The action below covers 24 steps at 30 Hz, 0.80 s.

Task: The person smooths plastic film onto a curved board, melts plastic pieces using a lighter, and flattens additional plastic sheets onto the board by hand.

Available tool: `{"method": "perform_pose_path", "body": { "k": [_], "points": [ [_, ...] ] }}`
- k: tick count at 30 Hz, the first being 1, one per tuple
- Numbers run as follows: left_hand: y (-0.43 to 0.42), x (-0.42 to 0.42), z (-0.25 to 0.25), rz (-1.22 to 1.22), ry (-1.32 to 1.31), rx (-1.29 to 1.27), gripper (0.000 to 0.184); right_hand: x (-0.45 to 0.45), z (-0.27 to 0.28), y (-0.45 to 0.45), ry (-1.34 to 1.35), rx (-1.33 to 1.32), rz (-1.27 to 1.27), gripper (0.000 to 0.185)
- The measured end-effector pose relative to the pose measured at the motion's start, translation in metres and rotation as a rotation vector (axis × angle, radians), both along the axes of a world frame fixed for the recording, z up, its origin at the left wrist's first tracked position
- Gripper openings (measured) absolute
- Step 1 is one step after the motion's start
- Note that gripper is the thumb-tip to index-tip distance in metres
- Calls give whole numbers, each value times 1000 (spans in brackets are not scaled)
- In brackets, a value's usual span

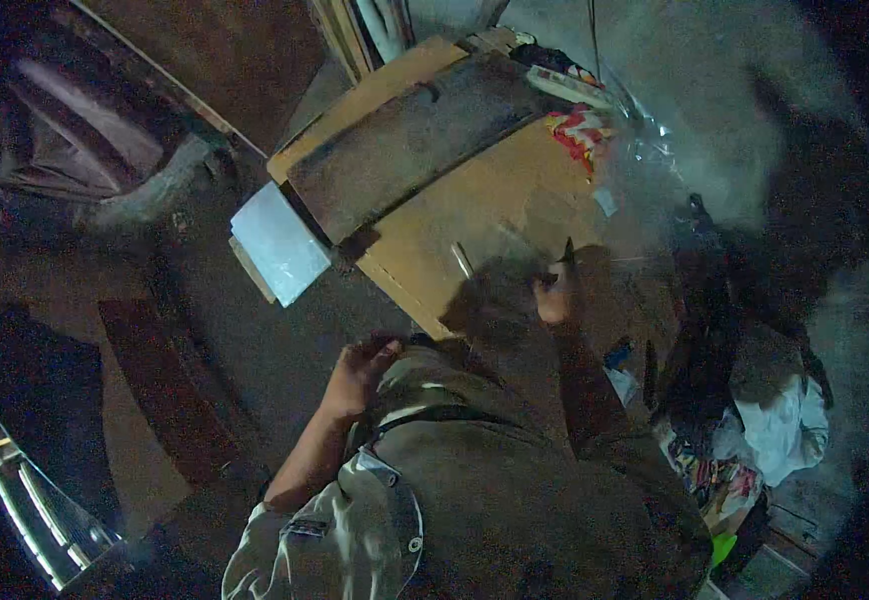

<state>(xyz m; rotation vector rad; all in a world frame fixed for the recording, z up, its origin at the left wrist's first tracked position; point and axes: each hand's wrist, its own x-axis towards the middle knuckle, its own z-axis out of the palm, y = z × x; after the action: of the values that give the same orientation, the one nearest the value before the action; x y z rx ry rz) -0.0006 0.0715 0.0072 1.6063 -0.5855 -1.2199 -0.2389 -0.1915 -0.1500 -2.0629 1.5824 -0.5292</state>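
My left hand [367, 368] is near my lap with its fingers curled; whether anything is in it is hidden. Over the tan board [425, 250], my right hand [553, 296] is closed on a small dark pointed object [568, 252], too dim to name. Left of that hand, a thin pale stick [464, 260] lies on the board. A long dark plank [410, 150] rests across the far part of the board.
White papers [280, 243] jut out at the board's left edge. Red and yellow crumpled wrapping [584, 137] lies at its far right. White plastic [783, 430] and colourful packets [720, 485] are on the right. A dark bundle [80, 130] stands at the upper left.
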Motion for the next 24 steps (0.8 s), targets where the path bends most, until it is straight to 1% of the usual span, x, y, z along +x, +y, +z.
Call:
{"method": "perform_pose_path", "body": {
  "k": [1, 2, 4, 5, 6, 8, 9, 10, 11, 12, 13, 15, 16, 17, 19, 20, 21, 22, 23, 24],
  "points": [
    [-2, 1, -2, -51, 19, 50, 29, -1, -2, -3, 23, -6, 38, 31],
    [-2, -1, -2, -47, 13, 44, 29, -1, -5, -6, 43, -16, 78, 30],
    [-1, -9, -2, 10, 187, 16, 28, -5, -19, -15, -1, 19, 90, 31],
    [0, -12, -2, 17, 183, 9, 28, -8, -26, -15, -23, 38, 100, 31],
    [0, -14, -1, 35, 174, 17, 28, -6, -24, -14, -44, 57, 109, 32],
    [-1, -14, 4, 56, 160, 20, 27, 15, 19, 6, 20, -61, -14, 35],
    [-3, -13, 10, 4, 118, 9, 27, 13, 18, 0, -7, -35, 92, 37],
    [-4, -12, 14, -51, 77, 2, 27, 13, 15, -4, -11, -37, 90, 37],
    [-5, -13, 14, -55, 73, 0, 27, 13, 12, -8, 32, 15, 117, 34],
    [-4, -13, 13, -55, 98, 32, 27, 12, 9, -10, 73, 67, 143, 31],
    [-3, -15, 14, -54, 123, 63, 27, 8, -3, -14, 67, 66, 139, 31],
    [-3, -18, 16, -60, 71, 26, 27, 1, -35, -25, -57, 9, 187, 24],
    [-2, -19, 17, -60, 24, -11, 27, -1, -51, -29, -64, 6, 186, 24],
    [0, -18, 17, -62, 18, -14, 27, -3, -65, -33, -92, 108, 124, 21],
    [2, -16, 16, -156, -104, -56, 28, 4, -48, -29, -123, 205, 65, 18],
    [1, -16, 17, -185, -146, -71, 28, 6, -34, -21, -96, -18, 93, 16],
    [-1, -18, 22, -117, -24, -5, 29, 11, -15, -14, -67, -241, 120, 15],
    [-3, -19, 25, -49, 98, 61, 30, 13, -10, -13, -69, -243, 121, 15],
    [-2, -18, 21, -48, 97, 60, 30, 15, -5, -13, -32, -191, 133, 14],
    [0, -15, 16, -108, -20, 6, 30, 16, -4, -13, 4, -139, 145, 14]
  ]
}}
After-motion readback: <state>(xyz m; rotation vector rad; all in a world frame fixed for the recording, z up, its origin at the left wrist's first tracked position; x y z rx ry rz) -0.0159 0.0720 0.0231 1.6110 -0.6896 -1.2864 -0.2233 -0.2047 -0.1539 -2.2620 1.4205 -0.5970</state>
